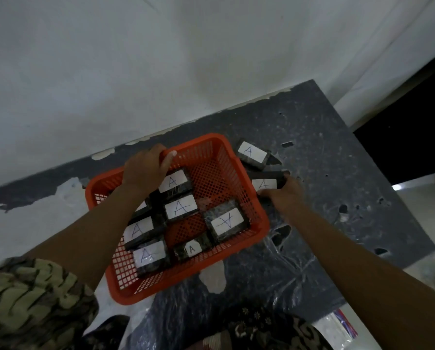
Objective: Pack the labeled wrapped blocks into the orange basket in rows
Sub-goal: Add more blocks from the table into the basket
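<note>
The orange basket (252,198) sits on a dark speckled table (325,173). Inside lie several dark wrapped blocks with white "A" labels, such as one at the middle (181,207) and one at the right (226,222). My left hand (145,168) grips the basket's far rim. My right hand (284,195) is closed on a labeled block (264,184) just outside the basket's right wall. Another labeled block (252,154) lies on the table beyond it.
A white wall runs behind the table. The table's surface is worn, with pale patches and crinkled plastic film (282,248) near the front. A clear packet (337,329) lies at the lower right edge. Patterned clothing fills the bottom left.
</note>
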